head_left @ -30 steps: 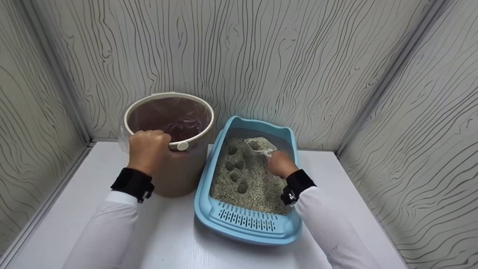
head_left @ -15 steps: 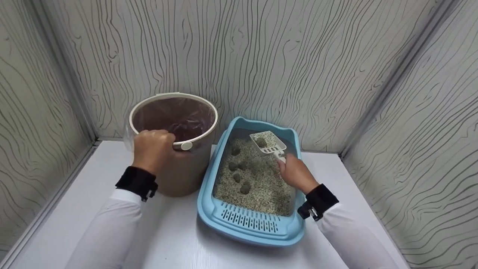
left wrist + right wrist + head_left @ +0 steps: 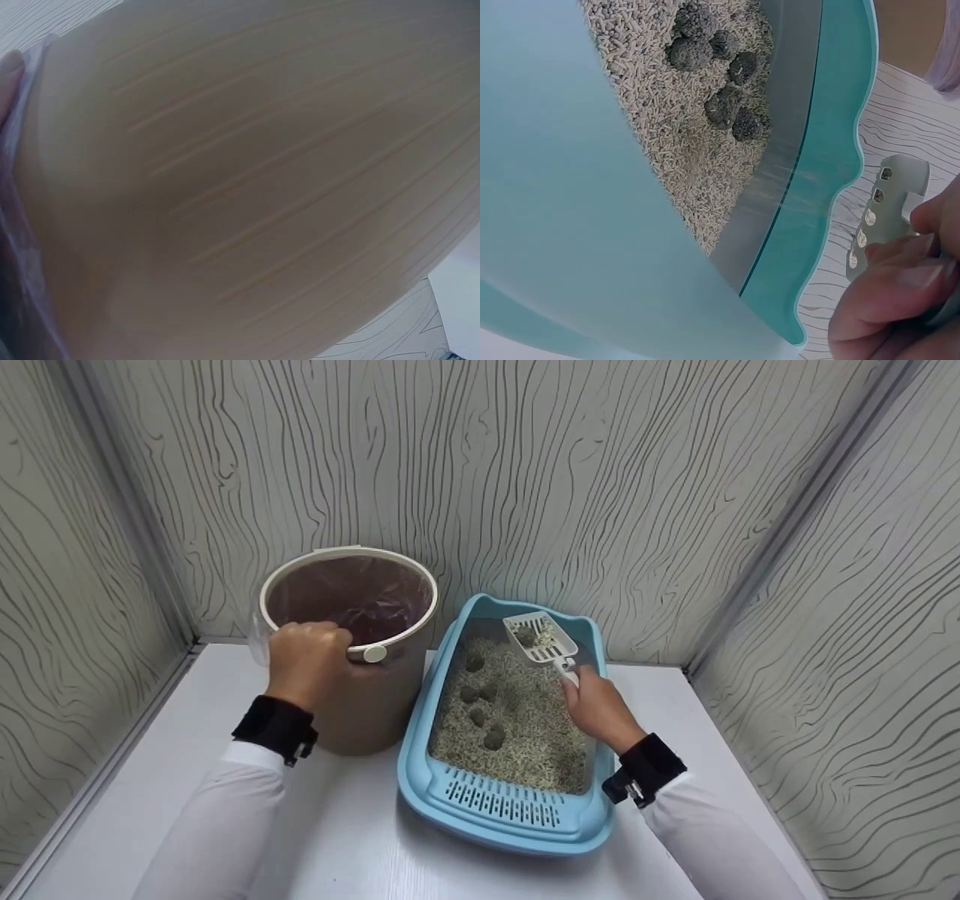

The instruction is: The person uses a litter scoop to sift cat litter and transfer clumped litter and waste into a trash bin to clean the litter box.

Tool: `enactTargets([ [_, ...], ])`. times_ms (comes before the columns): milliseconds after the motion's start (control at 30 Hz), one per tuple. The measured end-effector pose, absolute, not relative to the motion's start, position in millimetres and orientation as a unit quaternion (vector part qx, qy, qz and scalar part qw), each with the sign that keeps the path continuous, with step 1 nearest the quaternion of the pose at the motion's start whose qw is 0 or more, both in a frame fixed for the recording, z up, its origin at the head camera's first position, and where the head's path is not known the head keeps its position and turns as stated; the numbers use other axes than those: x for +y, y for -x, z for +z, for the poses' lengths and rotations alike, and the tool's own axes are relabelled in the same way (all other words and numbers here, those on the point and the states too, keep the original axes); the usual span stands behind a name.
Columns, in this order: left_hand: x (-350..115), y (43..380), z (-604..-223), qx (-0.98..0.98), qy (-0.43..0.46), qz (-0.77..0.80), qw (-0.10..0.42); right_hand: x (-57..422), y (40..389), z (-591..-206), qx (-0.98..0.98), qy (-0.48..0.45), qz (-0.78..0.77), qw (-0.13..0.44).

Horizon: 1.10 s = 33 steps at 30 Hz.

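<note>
so far one dark clump (image 3: 526, 637) sits in the slotted scoop (image 3: 540, 636), pinched by its handle in the right hand (image 3: 598, 709) above the litter box (image 3: 504, 817); left hand (image 3: 307, 660) curls on the lined bin (image 3: 349, 607) rim; several clumps (image 3: 480, 712) probably left to lift.

Nothing to read here: no words, labels, brands or numbers on the bin (image 3: 360, 690), the litter tray (image 3: 495, 817), the scoop (image 3: 541, 639), or the wood-grain walls (image 3: 525, 472) behind.
</note>
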<state>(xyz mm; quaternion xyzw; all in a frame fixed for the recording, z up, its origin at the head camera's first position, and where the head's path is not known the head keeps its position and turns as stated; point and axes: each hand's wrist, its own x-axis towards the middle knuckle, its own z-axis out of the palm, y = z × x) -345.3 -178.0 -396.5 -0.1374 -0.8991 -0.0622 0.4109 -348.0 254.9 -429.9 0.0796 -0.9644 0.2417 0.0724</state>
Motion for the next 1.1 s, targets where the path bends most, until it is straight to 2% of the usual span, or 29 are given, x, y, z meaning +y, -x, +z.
enactTargets([
  [133, -177.4, 344.7, -395.3, -0.900, 0.136, -0.063, 0.409, 256.2, 345.6, -427.1, -0.962, -0.087, 0.251, 0.066],
  [367, -177.7, 343.6, -394.7, -0.903, 0.135, -0.063, 0.404, 259.3, 339.7, -426.6, -0.943, -0.117, 0.311, 0.013],
  [500, -177.3, 343.3, -394.0, -0.904, 0.135, -0.064, 0.401, 261.0, 339.2, -428.4, -0.941, -0.128, 0.314, 0.005],
  [767, -177.6, 343.8, -394.0, -0.903, 0.137, -0.060, 0.402, 261.7, 339.3, -430.2, -0.951, -0.115, 0.287, 0.030],
  [1100, -177.5, 344.3, -394.9, -0.901, 0.134, -0.068, 0.407, 265.9, 330.9, -433.5, -0.967, -0.117, 0.193, 0.118],
])
